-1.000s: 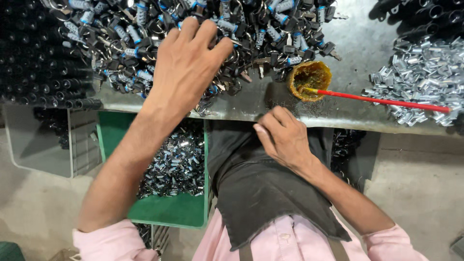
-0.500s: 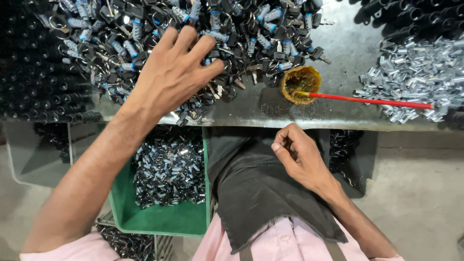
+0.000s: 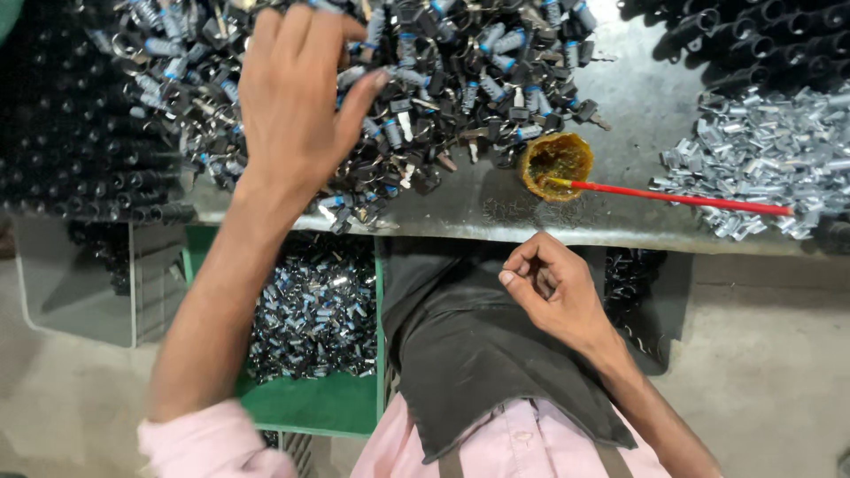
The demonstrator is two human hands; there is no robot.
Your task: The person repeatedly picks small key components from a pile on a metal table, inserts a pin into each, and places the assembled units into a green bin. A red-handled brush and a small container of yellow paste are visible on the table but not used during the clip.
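Two bare hands show from above, over the edge of a grey metal table [image 3: 637, 106]. The left hand [image 3: 297, 106] lies palm down on a big heap of small black and blue parts [image 3: 460, 71], its fingers spread wide and slightly bent, the tips among the pieces. Whether it has hold of any piece cannot be told, as the palm hides what is under it. The right hand [image 3: 553, 288] hangs below the table edge, over a dark apron [image 3: 469, 354], well apart from the heap. Its fingers curl in loosely with the thumb pressed against the forefinger; if something small is pinched there, it is hidden.

On the table, just right of the heap, stands a small round pot of yellow-brown paste [image 3: 556, 164] with a thin red stick [image 3: 682, 196] resting in it and pointing right. The far end of the stick reaches a pile of shiny silver clips [image 3: 761, 168]. Black tubes [image 3: 80, 142] lie stacked at the left. Under the table, a green crate [image 3: 310, 403] holds more shiny metal pieces.
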